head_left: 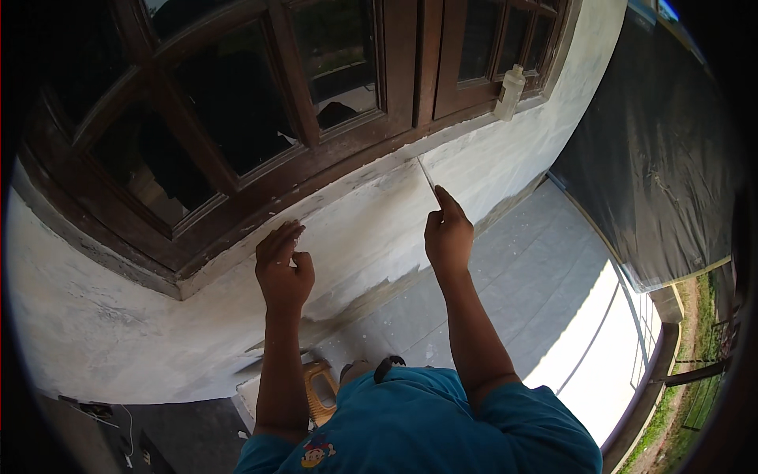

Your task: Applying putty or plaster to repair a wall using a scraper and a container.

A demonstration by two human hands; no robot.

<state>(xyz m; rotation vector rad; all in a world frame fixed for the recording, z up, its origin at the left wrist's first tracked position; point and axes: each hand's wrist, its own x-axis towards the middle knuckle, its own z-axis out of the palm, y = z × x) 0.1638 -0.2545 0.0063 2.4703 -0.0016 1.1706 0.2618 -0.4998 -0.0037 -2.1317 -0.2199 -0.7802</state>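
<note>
Right hand (448,235) pinches a thin blade (427,175) against the white wall (371,229) below the window frame (260,197); left hand (283,265), fingers loosely curled, braces there; advisable: shallow blade angle, steady strokes.

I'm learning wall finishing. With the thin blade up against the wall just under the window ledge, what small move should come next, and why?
Probably draw the thin blade down the white wall. The right hand holds its tip just under the ledge, and the left hand rests on the wall beside it, so a downward stroke looks natural.
</note>
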